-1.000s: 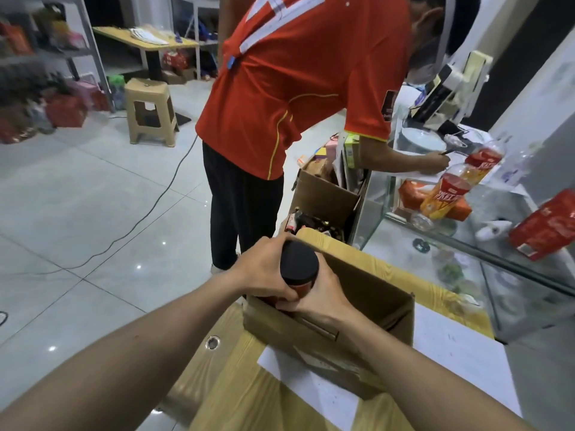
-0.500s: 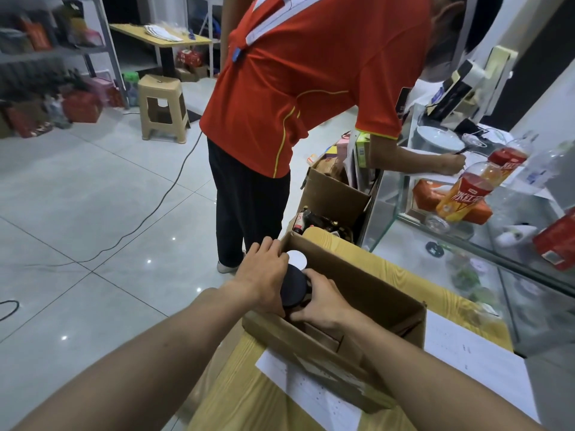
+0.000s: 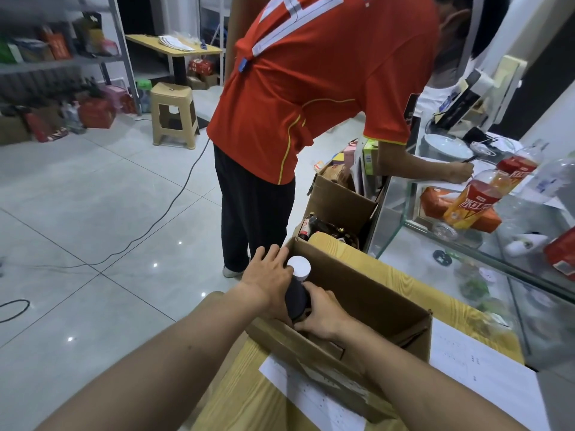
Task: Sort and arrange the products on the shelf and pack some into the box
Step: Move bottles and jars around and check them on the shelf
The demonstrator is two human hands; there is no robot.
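Both hands are down in the far left corner of the open cardboard box (image 3: pixel 373 293), which stands on the wood-grain table (image 3: pixel 236 393). The left hand (image 3: pixel 267 276) lies with its fingers fairly straight and spread over the box's left rim, its palm side against the left of a dark-lidded jar (image 3: pixel 295 298). The right hand (image 3: pixel 323 317) has its fingers curled round the jar's near right side, so the jar is squeezed between the two, inside the box and close to the left wall.

The jar's long axis looks close to upright, perhaps tipped a little away from the person, though the hands hide most of its body. Just beyond it sits a round white cap (image 3: pixel 298 265), at the left fingertips; I cannot tell whether it belongs to a separate bottle or touches the jar.

The coming move turns on this — the jar lies straight below and between the hands, and the free floor of the box opens to the right. Lowering it probably means the right hand guiding and the left steadying it off the wall.

A person in a red shirt (image 3: pixel 311 88) bends over a second box (image 3: pixel 339 203) beyond.
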